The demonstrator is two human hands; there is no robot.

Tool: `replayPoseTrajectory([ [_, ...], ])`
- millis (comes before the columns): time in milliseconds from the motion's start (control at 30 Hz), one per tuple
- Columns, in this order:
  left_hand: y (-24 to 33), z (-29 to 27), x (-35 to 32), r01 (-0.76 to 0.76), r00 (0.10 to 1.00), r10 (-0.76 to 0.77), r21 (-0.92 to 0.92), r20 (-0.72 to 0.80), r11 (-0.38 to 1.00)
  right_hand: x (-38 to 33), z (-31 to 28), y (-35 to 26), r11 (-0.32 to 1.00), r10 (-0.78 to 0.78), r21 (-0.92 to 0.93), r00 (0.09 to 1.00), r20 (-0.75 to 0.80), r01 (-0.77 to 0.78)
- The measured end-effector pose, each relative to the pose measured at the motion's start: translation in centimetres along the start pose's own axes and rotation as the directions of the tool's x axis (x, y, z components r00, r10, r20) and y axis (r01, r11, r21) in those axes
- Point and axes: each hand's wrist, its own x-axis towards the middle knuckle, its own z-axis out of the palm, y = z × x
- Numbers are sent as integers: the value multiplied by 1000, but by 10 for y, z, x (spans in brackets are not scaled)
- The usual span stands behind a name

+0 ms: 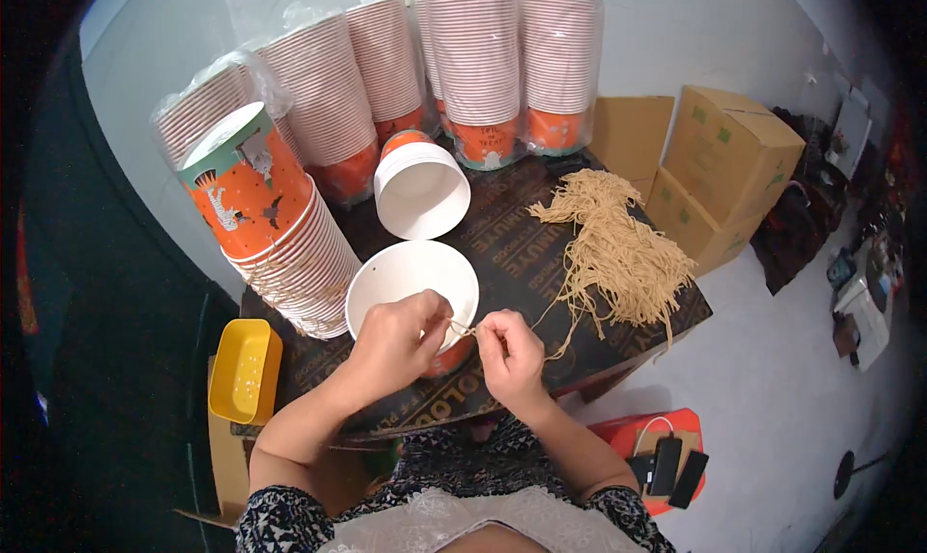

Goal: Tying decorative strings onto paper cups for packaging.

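Lace-front top [435,522] nearest cam; L hand [398,339] & R hand [510,355], apart, each pinch cord [462,328] over near rim of white-lined bucket [379,275] on tabletop [512,275]. Yellow tub [271,374] L, w/ white specks [249,374].

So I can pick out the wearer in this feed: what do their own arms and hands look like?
The left sleeve and right sleeve are short, dark with a pale mottled pattern. Beyond them the arms are bare. The left hand and right hand wear no gloves, and no watch, bracelet or cable shows at the wrists.
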Motion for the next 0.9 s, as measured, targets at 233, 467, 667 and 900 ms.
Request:
replayPoseTrajectory([
  [233,3,-2,-6,-137,990,137,20,29,990,2,14,-5,956,212,222,975,-61,-194],
  [467,2,-1,-5,-136,991,136,-39,4,990,-1,15,-5,983,140,123,990,-34,-135],
  [667,1,-1,-1,-79,996,82,-66,33,995,7,6,-6,990,-100,-93,995,30,102],
  [900,-3,1,2,-52,998,55,-76,33,996,5,6,-9,997,-67,-28,996,54,68],
])
